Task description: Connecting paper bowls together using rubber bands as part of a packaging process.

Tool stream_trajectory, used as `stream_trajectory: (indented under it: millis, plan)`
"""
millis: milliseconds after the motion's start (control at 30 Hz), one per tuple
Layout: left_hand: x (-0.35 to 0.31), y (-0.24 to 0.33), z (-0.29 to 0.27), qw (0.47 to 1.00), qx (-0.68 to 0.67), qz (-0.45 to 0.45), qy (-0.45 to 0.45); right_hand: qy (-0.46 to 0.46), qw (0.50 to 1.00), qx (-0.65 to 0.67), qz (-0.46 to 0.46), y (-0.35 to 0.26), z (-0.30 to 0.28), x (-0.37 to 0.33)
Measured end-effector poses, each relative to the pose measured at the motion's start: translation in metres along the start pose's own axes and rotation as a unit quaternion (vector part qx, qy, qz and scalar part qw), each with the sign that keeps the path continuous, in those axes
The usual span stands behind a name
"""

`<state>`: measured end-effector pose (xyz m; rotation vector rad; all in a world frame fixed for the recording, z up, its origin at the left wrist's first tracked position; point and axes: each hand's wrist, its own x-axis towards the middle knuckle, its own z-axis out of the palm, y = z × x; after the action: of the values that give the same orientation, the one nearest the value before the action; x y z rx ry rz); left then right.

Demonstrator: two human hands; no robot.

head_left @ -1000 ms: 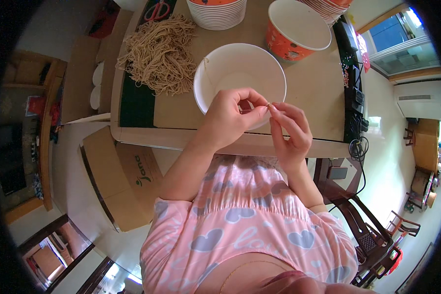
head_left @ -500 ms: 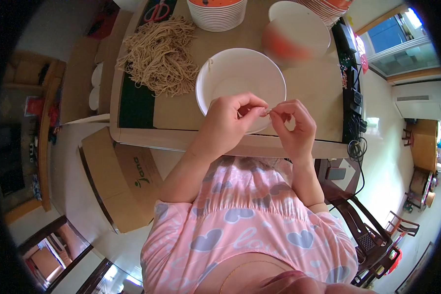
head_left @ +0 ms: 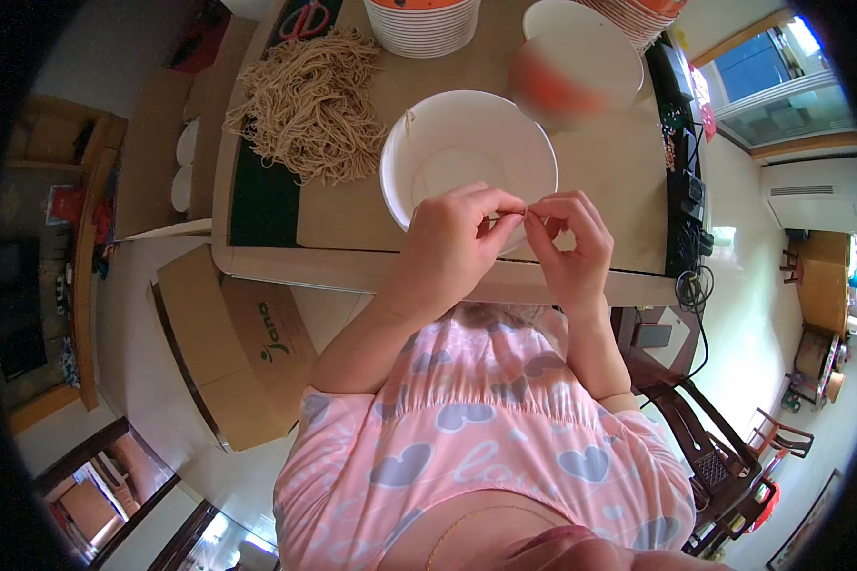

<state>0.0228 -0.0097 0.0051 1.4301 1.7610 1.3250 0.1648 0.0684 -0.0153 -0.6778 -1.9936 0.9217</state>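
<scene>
My left hand (head_left: 457,243) and my right hand (head_left: 571,243) meet in front of a round white tub (head_left: 448,143), their fingertips almost touching over its near right rim. Each hand pinches with thumb and forefinger; whatever sits between the tips is tiny and mostly covered by the fingers. A thin beige strand (head_left: 409,124) lies against the tub's inner left wall. To the tub's left, a tangled heap of beige string (head_left: 314,109) spreads over the table. Behind and right of the tub is another white tub (head_left: 590,48), lying tilted, with a blurred orange-red side.
Stacked tubs (head_left: 423,29) stand at the table's back, with more (head_left: 638,19) at the back right. Red-handled scissors (head_left: 305,19) lie behind the string. Black power strips and cables (head_left: 690,200) run down the right edge. A cardboard box (head_left: 238,352) rests on the floor at left.
Both pairs of fingertips have moved slightly to the right and closer together, still pinched. The tubs and the string heap look unchanged.
</scene>
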Motion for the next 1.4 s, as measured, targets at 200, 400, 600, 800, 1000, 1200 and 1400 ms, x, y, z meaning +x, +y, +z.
stream_trajectory:
  millis: [200, 400, 600, 800, 1000, 1200, 1400]
  plan:
    - [0.000, 0.004, 0.002, 0.998, -0.053, -0.032, 0.017, 0.010, 1.000, -0.020, -0.011, 0.001, 0.000, 0.000]
    - [-0.003, 0.004, 0.004, 0.999, 0.015, 0.006, 0.030, 0.032, 0.999, -0.009, -0.013, 0.002, 0.000, -0.002]
    - [-0.001, 0.005, 0.005, 0.999, 0.014, 0.001, 0.030, 0.028, 1.000, -0.004, -0.011, 0.003, 0.001, -0.002]
    - [-0.002, 0.006, 0.006, 0.999, -0.005, 0.028, 0.028, 0.041, 0.999, 0.013, 0.005, 0.008, 0.005, -0.005]
    - [-0.004, 0.010, 0.007, 0.998, -0.052, -0.009, 0.041, 0.049, 0.998, 0.039, 0.020, 0.011, 0.005, -0.007]
    - [-0.002, 0.000, 0.012, 0.995, -0.083, 0.001, 0.059, 0.047, 0.998, 0.027, 0.016, 0.009, 0.006, -0.006]
    - [0.000, 0.005, 0.007, 0.999, -0.021, 0.012, 0.045, 0.029, 1.000, 0.010, 0.000, 0.006, 0.003, -0.004]
